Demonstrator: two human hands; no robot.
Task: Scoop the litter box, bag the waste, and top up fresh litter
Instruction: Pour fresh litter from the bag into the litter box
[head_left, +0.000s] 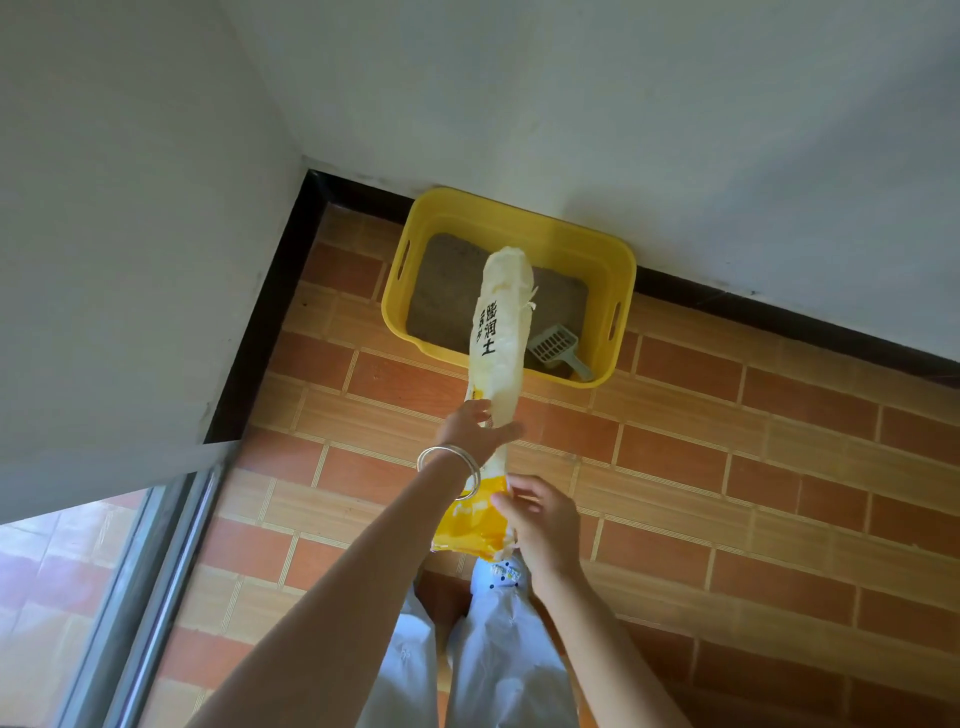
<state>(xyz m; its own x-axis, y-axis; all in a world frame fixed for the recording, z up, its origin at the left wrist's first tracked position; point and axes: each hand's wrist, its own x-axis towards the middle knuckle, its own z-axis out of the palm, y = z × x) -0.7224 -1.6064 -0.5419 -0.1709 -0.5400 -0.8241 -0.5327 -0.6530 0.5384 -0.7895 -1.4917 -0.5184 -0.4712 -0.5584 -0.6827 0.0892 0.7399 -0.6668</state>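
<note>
— Two hands on one bag: what worries you?

— Biggest first. The tiled floor (727, 415) all round the litter box (618, 270) is where any spill would land. The box itself holds grey litter. I'm holding the litter bag (501, 322) in the air as a long, floppy roll. Its white end lines up over the middle of the box and its yellow end hangs well short of the near rim. If that white end swings past the rim, I reckon fresh litter goes on the tiles.

— And the scoop?

— The scoop (558, 348) lies in the box's near right corner. Pour there and I'd bury it.

— Your grip?

— My left hand (475, 431) is wrapped round the bag's middle, and my right hand (540, 519) pinches the yellow end. I can't tell which end is open. If it's the pinched one, tipping could send litter down at my feet.
</note>
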